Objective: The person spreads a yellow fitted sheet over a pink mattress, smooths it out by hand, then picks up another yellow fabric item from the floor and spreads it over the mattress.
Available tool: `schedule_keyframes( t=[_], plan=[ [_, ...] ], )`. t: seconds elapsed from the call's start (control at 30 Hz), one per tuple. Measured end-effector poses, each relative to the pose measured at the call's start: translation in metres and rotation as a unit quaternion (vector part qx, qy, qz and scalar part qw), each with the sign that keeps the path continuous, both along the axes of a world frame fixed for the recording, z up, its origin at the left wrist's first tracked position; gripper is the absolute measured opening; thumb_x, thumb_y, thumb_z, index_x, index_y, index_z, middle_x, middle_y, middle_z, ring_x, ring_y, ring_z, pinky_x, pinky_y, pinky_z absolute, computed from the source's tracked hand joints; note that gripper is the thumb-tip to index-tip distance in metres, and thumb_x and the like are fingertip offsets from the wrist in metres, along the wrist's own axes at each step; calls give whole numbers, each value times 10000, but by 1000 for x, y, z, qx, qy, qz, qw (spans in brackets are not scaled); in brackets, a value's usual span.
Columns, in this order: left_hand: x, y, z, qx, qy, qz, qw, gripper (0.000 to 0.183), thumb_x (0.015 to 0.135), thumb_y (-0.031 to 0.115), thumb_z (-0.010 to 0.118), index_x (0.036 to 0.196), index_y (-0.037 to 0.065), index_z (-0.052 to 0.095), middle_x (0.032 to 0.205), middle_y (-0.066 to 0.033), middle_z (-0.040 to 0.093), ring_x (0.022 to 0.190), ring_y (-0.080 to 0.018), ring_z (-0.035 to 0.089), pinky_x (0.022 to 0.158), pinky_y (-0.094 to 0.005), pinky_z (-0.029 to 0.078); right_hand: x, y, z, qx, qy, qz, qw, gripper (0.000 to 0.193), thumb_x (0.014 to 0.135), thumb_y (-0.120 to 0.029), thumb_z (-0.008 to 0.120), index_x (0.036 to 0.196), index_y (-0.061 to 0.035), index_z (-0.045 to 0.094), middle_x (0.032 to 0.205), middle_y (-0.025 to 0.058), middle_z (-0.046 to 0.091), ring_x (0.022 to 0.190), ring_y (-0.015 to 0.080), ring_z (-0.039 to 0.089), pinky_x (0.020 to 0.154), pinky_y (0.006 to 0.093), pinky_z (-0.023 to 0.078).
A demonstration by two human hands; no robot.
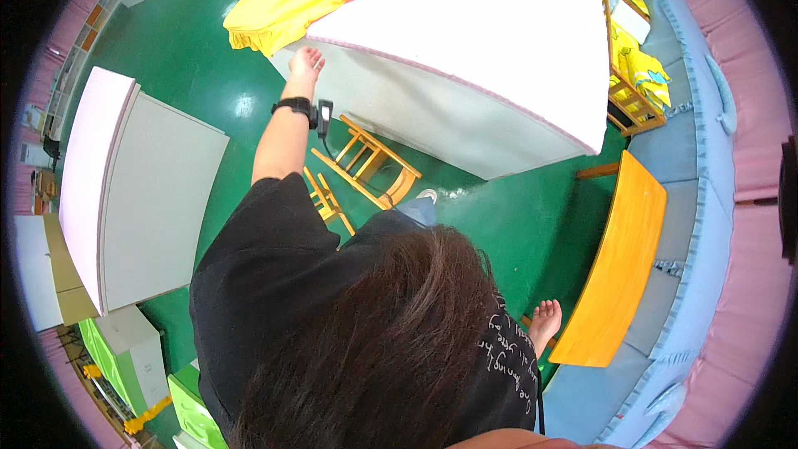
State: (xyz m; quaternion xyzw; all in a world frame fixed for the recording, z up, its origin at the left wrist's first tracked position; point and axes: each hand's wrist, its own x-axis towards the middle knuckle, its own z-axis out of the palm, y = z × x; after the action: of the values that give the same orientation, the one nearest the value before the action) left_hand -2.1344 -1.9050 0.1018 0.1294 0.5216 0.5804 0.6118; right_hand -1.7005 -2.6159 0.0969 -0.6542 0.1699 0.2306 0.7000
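Note:
Bare and stretched out forward, my left arm ends in my left hand [307,63] beside the near left corner of a large white box-shaped unit [465,50]. Its fingers are loosely curled and a little apart, with nothing seen in them. A yellow cloth [274,12] drapes over the unit's far side, just beyond that hand. Round my left wrist is a black strap with a small device [324,112] and a cable. At the lower right, my right hand [545,321] hangs half open, fingers apart and holding nothing, near an orange wooden table [615,266].
Wooden chairs [366,162] lie between me and the white unit on the green floor [515,224]. Another white unit [158,191] stands at left, with green-and-white boxes [129,349] below it. Blue padded seating [694,224] lines the right, beside a wooden rack [640,108] with yellow cloths.

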Motion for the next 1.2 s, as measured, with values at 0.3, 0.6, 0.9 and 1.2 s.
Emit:
schedule_keyframes(
  t=[0.3, 0.6, 0.9, 1.2],
  plan=[
    [5, 78, 8, 36, 175, 97, 979, 461, 844, 311, 507, 1199, 44, 380, 1077, -79, 497, 968, -199, 477, 800, -391, 418, 97, 127, 11, -9, -7, 98, 995, 188, 842, -205, 532, 972, -69, 535, 799, 27, 565, 736, 160, 542, 639, 290, 428],
    [-10, 74, 36, 240, -121, 133, 954, 252, 863, 125, 429, 1106, 97, 492, 940, -91, 582, 796, -261, 584, 796, -445, 465, 155, 231, 12, -50, -11, 297, 954, 155, 863, -202, 512, 932, -68, 546, 802, 32, 588, 732, 153, 580, 626, 283, 443],
    [-19, 40, 9, 121, -254, 150, 948, 369, 850, 402, 429, 1056, 99, 468, 950, -81, 533, 818, -220, 515, 753, -396, 438, 189, 270, 10, -54, -21, 369, 928, 139, 872, -205, 491, 920, -86, 543, 773, 20, 580, 695, 140, 574, 593, 273, 434],
    [107, 39, 16, 226, 359, -8, 906, 488, 744, 245, 680, 1093, -50, 510, 1058, -93, 571, 860, -212, 564, 812, -300, 417, 191, 231, -9, -67, 0, 332, 941, 141, 864, -209, 486, 906, -87, 542, 764, 33, 584, 684, 155, 579, 580, 296, 439]
  ],
)
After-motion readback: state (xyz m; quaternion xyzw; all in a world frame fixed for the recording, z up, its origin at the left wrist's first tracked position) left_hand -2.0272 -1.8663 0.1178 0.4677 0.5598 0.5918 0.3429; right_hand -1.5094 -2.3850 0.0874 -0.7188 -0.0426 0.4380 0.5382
